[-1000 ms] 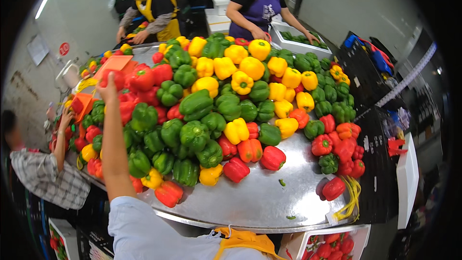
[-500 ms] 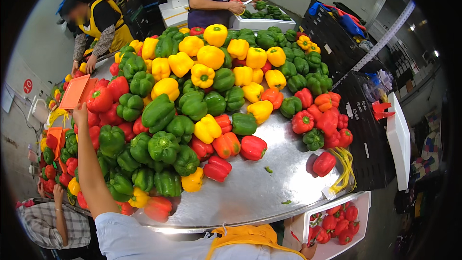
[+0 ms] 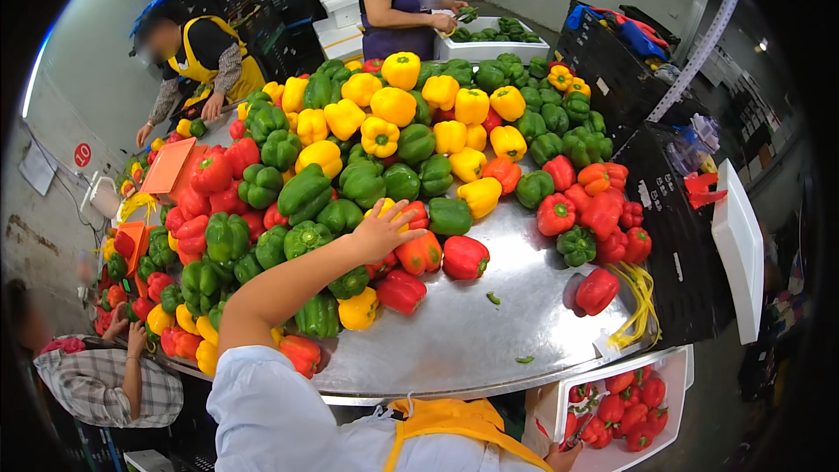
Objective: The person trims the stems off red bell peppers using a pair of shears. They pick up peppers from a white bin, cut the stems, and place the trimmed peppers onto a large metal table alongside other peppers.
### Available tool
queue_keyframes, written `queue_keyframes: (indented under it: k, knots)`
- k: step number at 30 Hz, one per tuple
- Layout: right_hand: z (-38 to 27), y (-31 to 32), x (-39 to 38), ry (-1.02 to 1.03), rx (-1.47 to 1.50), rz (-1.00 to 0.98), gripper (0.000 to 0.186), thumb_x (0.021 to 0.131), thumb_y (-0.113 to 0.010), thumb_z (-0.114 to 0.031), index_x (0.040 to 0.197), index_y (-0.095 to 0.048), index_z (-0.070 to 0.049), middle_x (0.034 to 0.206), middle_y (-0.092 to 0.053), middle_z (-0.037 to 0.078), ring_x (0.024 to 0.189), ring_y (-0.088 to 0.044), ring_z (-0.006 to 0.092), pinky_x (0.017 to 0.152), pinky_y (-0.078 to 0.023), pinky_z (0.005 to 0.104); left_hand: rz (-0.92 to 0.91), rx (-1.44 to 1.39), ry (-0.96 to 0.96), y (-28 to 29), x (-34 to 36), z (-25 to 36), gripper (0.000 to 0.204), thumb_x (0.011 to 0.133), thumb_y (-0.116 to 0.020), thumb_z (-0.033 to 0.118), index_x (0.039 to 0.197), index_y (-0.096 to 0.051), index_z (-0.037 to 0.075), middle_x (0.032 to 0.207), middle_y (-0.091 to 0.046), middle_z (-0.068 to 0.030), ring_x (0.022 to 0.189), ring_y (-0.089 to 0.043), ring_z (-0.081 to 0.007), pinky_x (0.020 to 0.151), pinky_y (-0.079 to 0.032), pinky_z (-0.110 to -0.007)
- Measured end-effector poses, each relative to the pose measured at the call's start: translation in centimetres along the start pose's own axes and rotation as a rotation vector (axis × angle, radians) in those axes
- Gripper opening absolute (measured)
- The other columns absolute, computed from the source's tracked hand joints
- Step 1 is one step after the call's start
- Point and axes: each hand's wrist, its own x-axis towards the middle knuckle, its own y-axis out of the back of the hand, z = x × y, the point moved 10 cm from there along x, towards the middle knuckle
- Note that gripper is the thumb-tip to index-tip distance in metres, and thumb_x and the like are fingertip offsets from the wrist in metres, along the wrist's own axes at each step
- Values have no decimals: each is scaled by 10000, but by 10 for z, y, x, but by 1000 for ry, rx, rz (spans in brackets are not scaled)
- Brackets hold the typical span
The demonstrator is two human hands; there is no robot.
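My left hand (image 3: 384,232) reaches over the front of a big heap of bell peppers, fingers spread on top of a yellow bell pepper (image 3: 385,207) that it mostly covers. Just right of it lie an orange-red bell pepper (image 3: 420,253), a green bell pepper (image 3: 449,217) and a red bell pepper (image 3: 466,258). Low at the bottom edge, my right hand (image 3: 564,456) is closed around what looks like a pair of scissors (image 3: 572,437), partly hidden. It is beside a white foam box (image 3: 680,402) holding several red bell peppers (image 3: 622,411).
The metal table (image 3: 516,323) carries the heap. Yellow ties (image 3: 642,306) hang at its right end by black crates (image 3: 677,236). An orange tray (image 3: 169,168) rests at the left. Co-workers stand at the far left, far side and near left; one handles green peppers at a foam box (image 3: 489,51).
My left hand has left the orange tray at the far left and come right and nearer, over the front of the heap. The right hand stays low by the foam box. The view has shifted slightly.
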Motion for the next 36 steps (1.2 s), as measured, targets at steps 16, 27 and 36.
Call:
queue_keyframes:
  k: [16,27,36]
  knots:
    - [-25,14,-12,72,-25,79,647,637,-641,-179,1205,-414,32,1124,-517,206,1021,-508,362,879,-407,401,248,-728,161,14,19,-59,715,549,-795,215,1163,-459,73,1090,-511,-137,1015,-499,-331,908,-401,-354]
    - [-26,16,-12,79,-53,78,648,637,-634,-170,1210,-410,33,1118,-515,217,1020,-499,375,891,-395,403,-32,-1760,644,-42,11,-73,561,846,-567,381,1301,-333,151,1226,-443,-87,1088,-482,-238,797,-467,-443]
    - [-22,14,-9,161,-55,164,394,645,-686,-116,993,-514,-47,747,-530,16,635,-518,147,609,-442,281,277,-964,404,-19,9,-73,579,718,-697,360,1192,-467,120,1071,-505,-201,1000,-518,-334,864,-418,-371]
